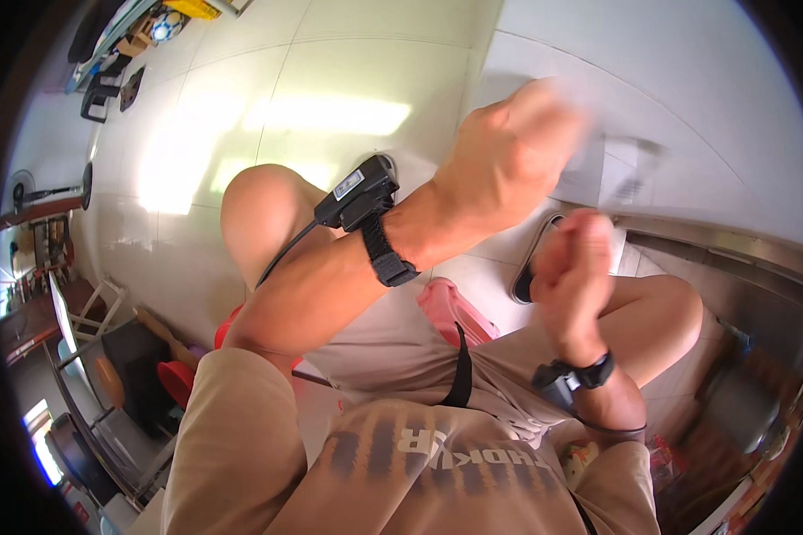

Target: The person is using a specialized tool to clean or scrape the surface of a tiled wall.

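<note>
My left hand (pixel 522 150) reaches up and across to the right, fingers curled and blurred at the tips, a black strapped device (pixel 365 194) on its wrist. Beside and below it is my right hand (pixel 575 281), also blurred, with bent fingers and a black strapped device (pixel 569 384) at the wrist. Whether either hand holds something cannot be told. A blurred, greyish, partly see-through shape (pixel 626 167) shows just right of my left hand; its kind is unclear. A pink plastic object (pixel 452 307) lies between my legs.
A smooth white surface (pixel 642 80) spans the upper right. Below it runs a metal rail (pixel 723 251). Red plastic stools (pixel 176 381) and a folding frame (pixel 99 307) stand at left. A blue-and-white ball (pixel 167 27) lies at upper left. My dark shoe (pixel 535 261) rests on pale tiles.
</note>
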`<state>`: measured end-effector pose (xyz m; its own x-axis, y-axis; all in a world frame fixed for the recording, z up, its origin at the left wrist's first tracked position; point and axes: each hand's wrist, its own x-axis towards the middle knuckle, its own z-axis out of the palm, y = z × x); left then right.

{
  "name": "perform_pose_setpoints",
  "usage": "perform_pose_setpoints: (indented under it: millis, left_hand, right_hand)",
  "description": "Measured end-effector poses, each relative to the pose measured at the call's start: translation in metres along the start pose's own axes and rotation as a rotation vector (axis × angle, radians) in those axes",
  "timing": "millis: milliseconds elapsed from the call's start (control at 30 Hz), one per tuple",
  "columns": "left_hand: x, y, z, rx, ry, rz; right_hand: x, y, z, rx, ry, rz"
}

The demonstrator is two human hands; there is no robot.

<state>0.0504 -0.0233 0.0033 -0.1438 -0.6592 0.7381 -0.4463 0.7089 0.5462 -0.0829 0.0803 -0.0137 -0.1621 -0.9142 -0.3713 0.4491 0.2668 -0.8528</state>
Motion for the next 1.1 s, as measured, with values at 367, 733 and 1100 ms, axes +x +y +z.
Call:
perform_pose_setpoints:
  millis: [367,733,1100]
  left_hand:
    - [-0.012,0.001,0.007,0.028,-0.094,-0.063]
    - [0.016,-0.004,-0.007,0.031,0.172,0.146]
    - [0.002,-0.002,0.003,0.060,0.047,0.053]
  right_hand:
    - [0.009,-0.021,-0.007,0.145,0.060,-0.185]
    - [0.015,-0.051,-0.018,0.250,0.050,-0.256]
    - [0.019,-0.058,-0.020,0.233,0.061,-0.347]
